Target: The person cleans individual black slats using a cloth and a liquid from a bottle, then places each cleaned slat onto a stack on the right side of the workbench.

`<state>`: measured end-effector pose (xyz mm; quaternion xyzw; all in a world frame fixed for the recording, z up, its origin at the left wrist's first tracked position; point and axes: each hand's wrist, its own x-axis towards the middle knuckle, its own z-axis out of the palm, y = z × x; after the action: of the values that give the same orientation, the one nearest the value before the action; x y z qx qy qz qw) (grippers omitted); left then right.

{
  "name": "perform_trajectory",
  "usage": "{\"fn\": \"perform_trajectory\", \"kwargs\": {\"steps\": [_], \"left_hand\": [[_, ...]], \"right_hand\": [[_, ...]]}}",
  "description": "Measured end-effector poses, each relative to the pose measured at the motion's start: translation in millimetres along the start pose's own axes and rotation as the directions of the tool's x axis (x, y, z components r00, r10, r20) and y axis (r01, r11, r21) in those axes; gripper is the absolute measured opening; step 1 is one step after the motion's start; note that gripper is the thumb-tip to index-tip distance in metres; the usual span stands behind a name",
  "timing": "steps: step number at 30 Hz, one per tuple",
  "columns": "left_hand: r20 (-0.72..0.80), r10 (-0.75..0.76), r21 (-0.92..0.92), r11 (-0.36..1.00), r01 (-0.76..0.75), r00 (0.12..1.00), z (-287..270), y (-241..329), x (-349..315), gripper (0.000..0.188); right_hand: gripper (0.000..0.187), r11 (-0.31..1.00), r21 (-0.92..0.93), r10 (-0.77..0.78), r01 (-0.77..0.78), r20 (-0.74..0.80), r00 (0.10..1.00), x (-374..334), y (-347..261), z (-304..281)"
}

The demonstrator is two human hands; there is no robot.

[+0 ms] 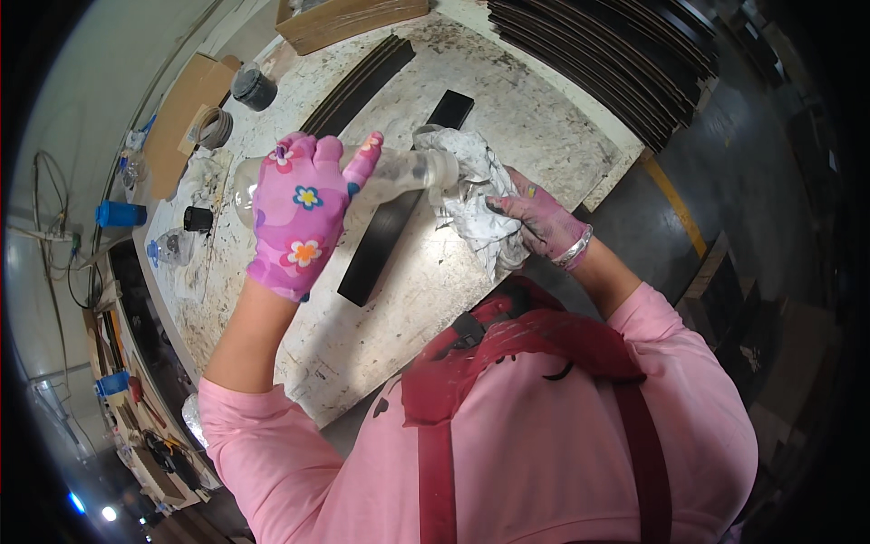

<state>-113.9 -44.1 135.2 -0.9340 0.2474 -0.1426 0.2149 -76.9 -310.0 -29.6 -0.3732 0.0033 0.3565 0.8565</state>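
My left hand (304, 208), in a pink flowered glove, is wrapped round a clear plastic bottle (394, 172) that lies tilted on its side. The bottle's mouth points right, against a crumpled white rag (476, 213) with grey smudges. Closed on the right side of that rag is my right hand (541, 218), in a stained pink glove. Beneath the bottle a flat black strip (385, 249) lies slantwise on the table, its middle hidden by the bottle and rag. Whether liquid flows from the bottle I cannot tell.
Dark strips (358, 86) lie at the back of the paint-stained table (544, 109). A tall stack of dark panels (607, 54) stands back right. A cardboard box (349, 20) sits at the far edge. Leftward are a dark tub (254, 88), a small black cup (198, 218) and a blue container (120, 214).
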Motion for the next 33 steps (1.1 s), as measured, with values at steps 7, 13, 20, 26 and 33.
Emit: {"fn": "perform_trajectory", "kwargs": {"steps": [7, 13, 20, 26, 33], "left_hand": [[0.061, -0.028, -0.210, 0.977, 0.040, 0.998, 16, 20, -16, 0.068], [0.215, -0.369, -0.653, 0.634, 0.414, 0.904, 89, 18, -78, 0.072], [0.035, -0.879, -0.911, 0.168, 0.377, 0.476, 183, -60, -151, 0.074], [0.079, -0.985, -0.870, 0.007, 0.493, 0.154, 219, -83, -185, 0.072], [0.110, -0.974, -0.885, -0.004, 0.465, 0.200, 231, -59, -228, 0.071]], "right_hand": [[0.063, 0.990, 0.119, 0.075, -0.081, 0.054, 0.996, -10, 6, 20], [0.036, 0.969, -0.213, 0.126, -0.122, 0.005, 0.992, -28, -10, 40], [0.034, 0.998, -0.055, -0.048, 0.043, -0.096, 0.994, -35, -57, -42], [0.050, 0.801, -0.545, -0.446, 0.248, -0.265, 0.855, -18, -123, -35], [0.057, 0.537, -0.830, -0.511, 0.150, -0.179, 0.841, 50, -121, -6]]}}
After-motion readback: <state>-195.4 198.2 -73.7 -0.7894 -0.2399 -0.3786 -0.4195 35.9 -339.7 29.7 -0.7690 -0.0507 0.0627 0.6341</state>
